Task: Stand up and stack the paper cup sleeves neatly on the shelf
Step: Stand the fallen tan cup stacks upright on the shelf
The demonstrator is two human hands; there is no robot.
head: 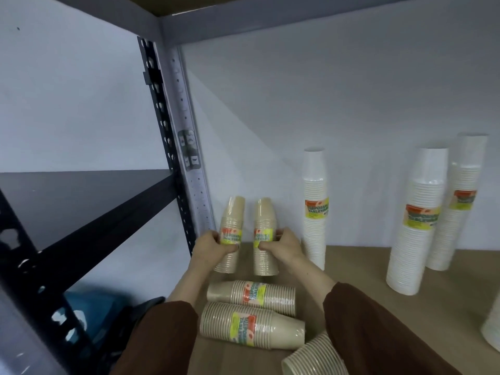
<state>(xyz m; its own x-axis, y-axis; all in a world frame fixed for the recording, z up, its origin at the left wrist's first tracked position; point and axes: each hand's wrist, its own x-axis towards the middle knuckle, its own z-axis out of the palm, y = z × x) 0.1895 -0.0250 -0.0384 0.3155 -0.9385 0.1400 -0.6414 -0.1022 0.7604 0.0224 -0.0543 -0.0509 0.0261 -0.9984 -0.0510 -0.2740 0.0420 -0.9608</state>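
— What do your hands hold, seen from the head camera?

— My left hand (213, 246) grips one beige cup sleeve (234, 211) around its label, just right of the grey shelf post (189, 163). My right hand (284, 246) grips a second beige cup sleeve (265, 212), further right of the post. Both stand rims down on the shelf board (357, 266), apart from each other, and the left one is tilted a little.

— And the other beige ones?

— A lying beige sleeve (278, 297) rests on its side in front of the post, between my forearms. A nearer lying sleeve (216, 320) lies just beside it. A third lying sleeve (311, 355) shows at the lower edge, partly under my right arm.

— Further out?

— A white cup sleeve (315, 185) stands upright right of the post, near my right hand. A tall white stack (416, 253) and a far white stack (465, 169) stand well right of the post, close together. I cannot tell whether they touch.
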